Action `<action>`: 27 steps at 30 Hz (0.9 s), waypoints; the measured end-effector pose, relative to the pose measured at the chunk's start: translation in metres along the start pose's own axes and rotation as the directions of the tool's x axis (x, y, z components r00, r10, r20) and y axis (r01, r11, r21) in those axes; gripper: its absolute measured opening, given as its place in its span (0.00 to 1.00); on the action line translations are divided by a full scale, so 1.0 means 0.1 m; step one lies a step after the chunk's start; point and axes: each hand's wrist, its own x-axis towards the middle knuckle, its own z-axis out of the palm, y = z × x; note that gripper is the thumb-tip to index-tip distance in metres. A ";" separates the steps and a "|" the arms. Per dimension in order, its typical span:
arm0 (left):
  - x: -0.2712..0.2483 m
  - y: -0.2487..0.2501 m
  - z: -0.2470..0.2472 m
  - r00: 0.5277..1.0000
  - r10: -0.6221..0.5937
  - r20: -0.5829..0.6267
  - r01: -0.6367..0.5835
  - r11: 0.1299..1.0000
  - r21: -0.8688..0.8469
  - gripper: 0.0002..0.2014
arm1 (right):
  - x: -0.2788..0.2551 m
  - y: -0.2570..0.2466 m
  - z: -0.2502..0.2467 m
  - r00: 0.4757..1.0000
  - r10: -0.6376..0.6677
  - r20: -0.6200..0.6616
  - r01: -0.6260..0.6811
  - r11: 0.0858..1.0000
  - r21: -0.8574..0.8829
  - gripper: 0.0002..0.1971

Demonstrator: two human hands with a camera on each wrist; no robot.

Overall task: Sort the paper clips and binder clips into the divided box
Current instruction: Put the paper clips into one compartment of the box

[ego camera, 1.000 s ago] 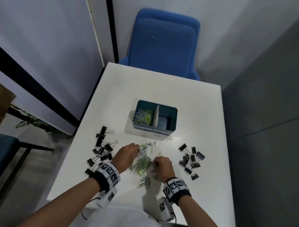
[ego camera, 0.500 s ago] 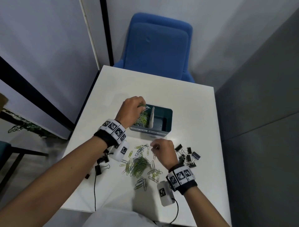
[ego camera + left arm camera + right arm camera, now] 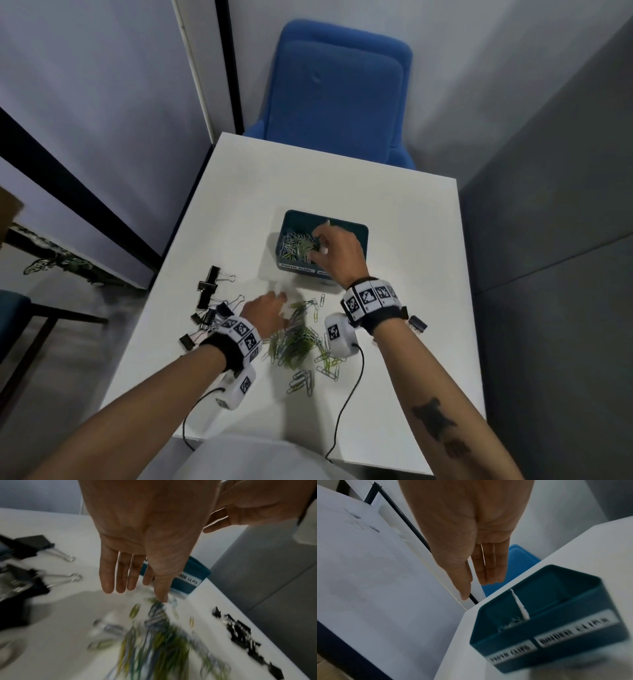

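Observation:
A teal divided box (image 3: 360, 229) (image 3: 556, 635) stands mid-table, with paper clips (image 3: 293, 243) in its left compartment. My right hand (image 3: 320, 240) (image 3: 479, 586) hovers over that compartment, fingers straight, and nothing shows in it. Nearer me lies a loose pile of green and silver paper clips (image 3: 298, 342) (image 3: 154, 635). My left hand (image 3: 279, 299) (image 3: 137, 588) hangs open just above the pile's far edge, holding nothing. Black binder clips (image 3: 209, 298) (image 3: 25, 545) lie to the left. More binder clips (image 3: 418, 323) (image 3: 240, 630) lie to the right, mostly hidden behind my right wrist.
A blue chair (image 3: 335, 92) stands past the far edge of the white table (image 3: 394, 205). Grey partition walls close in on the left and right. A white divider (image 3: 520, 607) splits the box; its labels read paper clips and binder clips.
My left hand has come back from the box down to the paper clip pile. My right hand has left the pile and risen over the box's left compartment.

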 end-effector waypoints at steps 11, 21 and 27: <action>-0.33 0.08 0.65 0.985 0.169 0.035 -0.172 0.974 0.144 0.39 | -1.66 0.89 0.73 0.735 0.379 0.562 -0.234 0.920 -0.314 0.54; -0.30 0.10 0.76 0.978 0.206 -0.020 -0.201 0.969 0.144 0.25 | -1.52 0.62 1.08 0.879 0.326 0.348 -0.249 0.936 -0.249 0.31; -0.31 0.08 0.63 0.981 0.185 -0.059 -0.183 0.982 0.047 0.08 | -1.43 0.57 1.16 0.885 0.281 0.370 -0.176 0.940 -0.293 0.22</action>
